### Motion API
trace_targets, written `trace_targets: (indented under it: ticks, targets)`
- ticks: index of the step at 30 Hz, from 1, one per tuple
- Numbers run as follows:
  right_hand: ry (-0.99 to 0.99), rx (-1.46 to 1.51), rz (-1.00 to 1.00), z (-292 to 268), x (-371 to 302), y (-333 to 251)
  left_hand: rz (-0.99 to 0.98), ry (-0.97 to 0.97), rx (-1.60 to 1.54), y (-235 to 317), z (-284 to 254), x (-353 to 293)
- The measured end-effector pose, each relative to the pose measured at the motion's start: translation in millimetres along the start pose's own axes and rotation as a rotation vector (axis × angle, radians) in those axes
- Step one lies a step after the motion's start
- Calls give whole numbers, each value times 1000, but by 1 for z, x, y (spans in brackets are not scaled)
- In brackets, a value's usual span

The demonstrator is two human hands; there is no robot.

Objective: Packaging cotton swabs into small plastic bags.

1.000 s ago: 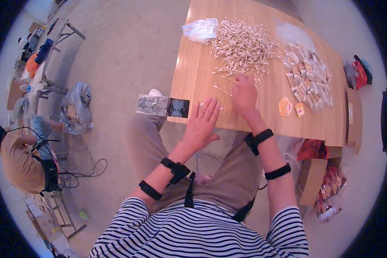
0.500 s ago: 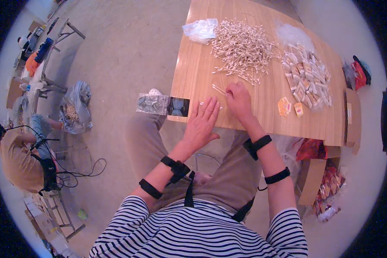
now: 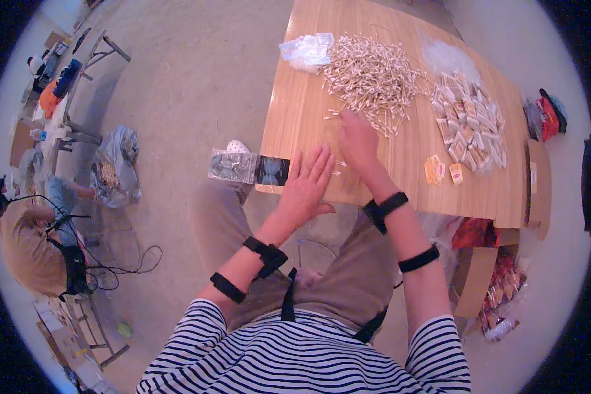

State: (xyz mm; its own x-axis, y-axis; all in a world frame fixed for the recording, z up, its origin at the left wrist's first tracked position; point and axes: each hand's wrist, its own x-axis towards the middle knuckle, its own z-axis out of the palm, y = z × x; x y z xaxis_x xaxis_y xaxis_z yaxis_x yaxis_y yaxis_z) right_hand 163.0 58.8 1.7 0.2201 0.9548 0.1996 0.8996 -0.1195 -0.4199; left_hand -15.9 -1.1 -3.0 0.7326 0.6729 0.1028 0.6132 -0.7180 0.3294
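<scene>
While the left hand (image 3: 305, 187) lies palm down at the front edge of the tabletop (image 3: 295, 108), its grip loose with fingers extended and thumb apart, swab tips (image 3: 339, 163) show just beside it. The right hand (image 3: 359, 141) is at the near side of the swab pile (image 3: 371, 75), fingertips bunched; whether its grip is clamped on anything cannot be told. Filled packets (image 3: 469, 121) lie right of the pile.

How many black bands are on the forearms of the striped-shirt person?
4. Left forearm: a wrist-side band and an elbow-side band. Right forearm: one band by the wrist, another band toward the elbow. None looks hidden.
</scene>
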Motion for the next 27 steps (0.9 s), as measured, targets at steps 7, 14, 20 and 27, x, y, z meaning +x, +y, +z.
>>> trace_targets:
  ticks: [7,14,20,27]
  targets:
    - [-42,-66,39,19,12,-3,-14,-7,20,1,3,1]
    - [-111,169,-28,-3,-25,22,-34,-10,69,1,3,1]
    - [83,145,-36,2,-25,52,-9,35,39,3,3,2]
    - [51,392,38,-27,-30,43,-13,43,44,2,3,1]
